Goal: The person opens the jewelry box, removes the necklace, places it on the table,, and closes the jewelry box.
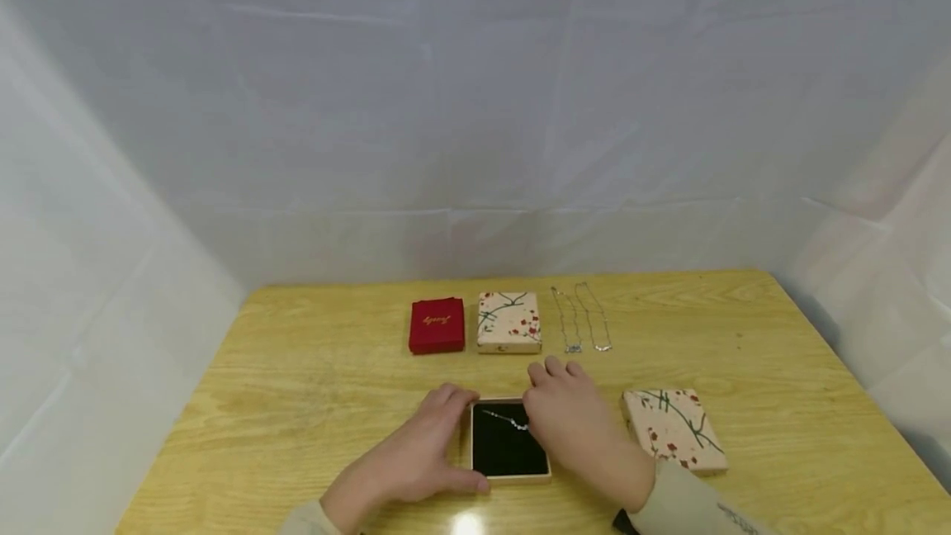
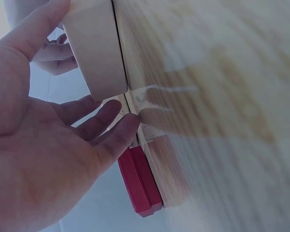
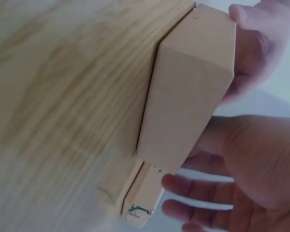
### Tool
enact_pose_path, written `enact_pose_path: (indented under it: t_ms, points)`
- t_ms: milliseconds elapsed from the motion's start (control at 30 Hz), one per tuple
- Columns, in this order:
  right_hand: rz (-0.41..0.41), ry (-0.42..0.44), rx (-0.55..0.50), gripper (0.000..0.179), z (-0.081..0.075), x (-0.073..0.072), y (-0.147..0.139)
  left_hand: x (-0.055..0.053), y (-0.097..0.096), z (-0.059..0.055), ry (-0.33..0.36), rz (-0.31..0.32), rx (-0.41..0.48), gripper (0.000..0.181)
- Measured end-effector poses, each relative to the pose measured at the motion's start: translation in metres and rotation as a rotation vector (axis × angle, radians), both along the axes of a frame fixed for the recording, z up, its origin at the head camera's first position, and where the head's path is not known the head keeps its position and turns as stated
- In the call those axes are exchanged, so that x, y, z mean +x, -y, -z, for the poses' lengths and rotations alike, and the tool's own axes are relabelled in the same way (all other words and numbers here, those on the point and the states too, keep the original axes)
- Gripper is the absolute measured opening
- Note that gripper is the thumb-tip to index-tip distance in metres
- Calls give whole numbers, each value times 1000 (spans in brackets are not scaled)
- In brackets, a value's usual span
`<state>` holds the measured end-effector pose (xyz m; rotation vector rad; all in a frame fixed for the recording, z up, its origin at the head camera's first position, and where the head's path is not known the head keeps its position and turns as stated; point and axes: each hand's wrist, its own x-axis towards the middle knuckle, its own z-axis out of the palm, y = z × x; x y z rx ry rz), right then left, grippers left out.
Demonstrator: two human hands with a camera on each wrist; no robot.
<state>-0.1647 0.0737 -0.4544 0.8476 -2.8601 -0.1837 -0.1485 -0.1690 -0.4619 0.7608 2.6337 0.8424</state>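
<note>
An open, pale-rimmed jewelry box [image 1: 509,480] with a black pad [image 1: 508,454] sits on the table in front of me. My left hand [image 1: 423,452] holds its left side, thumb at the near corner and fingers at the far one. Across the pad lies a thin silver chain [image 1: 513,422] with sparkling stones, its right part hidden under my right hand [image 1: 572,419]. That hand reaches over the box's right side; in the right wrist view, thumb and index tips [image 3: 217,133] dip behind the wall while the other fingers spread beyond. I cannot tell whether it pinches the chain.
A flower-patterned box lid [image 1: 672,429] lies right of my right forearm. Farther back stand a red box [image 1: 437,326] with gold lettering and a closed flower-patterned box [image 1: 509,323]. Two silver necklaces [image 1: 570,347] are laid out right of them. White cloth [image 1: 475,147] hangs behind the table [image 1: 312,403].
</note>
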Motion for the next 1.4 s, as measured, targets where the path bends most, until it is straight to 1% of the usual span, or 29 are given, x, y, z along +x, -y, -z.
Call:
enact_pose_path:
  t_ms: [167, 267, 433, 567, 667, 800, 933, 1200, 1267, 1400]
  points:
    - [120, 84, 10, 20, -5, 0, 8, -1, 0, -1, 1, 4, -3, 106]
    - [165, 131, -12, 20, -6, -1, 9, -1, 0, -2, 3, 5, -8, 106]
    - [196, 220, -87, 22, -7, -5, 7, -1, 0, -3, 8, 5, -13, 107]
    - [187, 271, -135, 26, -5, -9, 6, -1, -1, -2, 10, 2, -7, 107]
    - [165, 265, -142, 29, -3, -11, 5, 0, -1, -1, 8, 0, -9, 106]
    - [125, 230, -147, 30, 0, -11, 2, 0, -3, -1, -4, -2, -22, 106]
    - [70, 185, -200, 29, 0, -8, -2, 1, -4, -3, -21, -5, -35, 106]
    - [-40, 37, -266, 24, -4, -7, -7, 3, -6, -7, -32, -20, -49, 106]
    - [-63, 26, -280, 24, -6, -7, -9, 3, -6, -7, -37, -22, -53, 106]
    - [-98, 52, -298, 25, -10, -7, -12, 4, -6, -7, -47, -27, -57, 107]
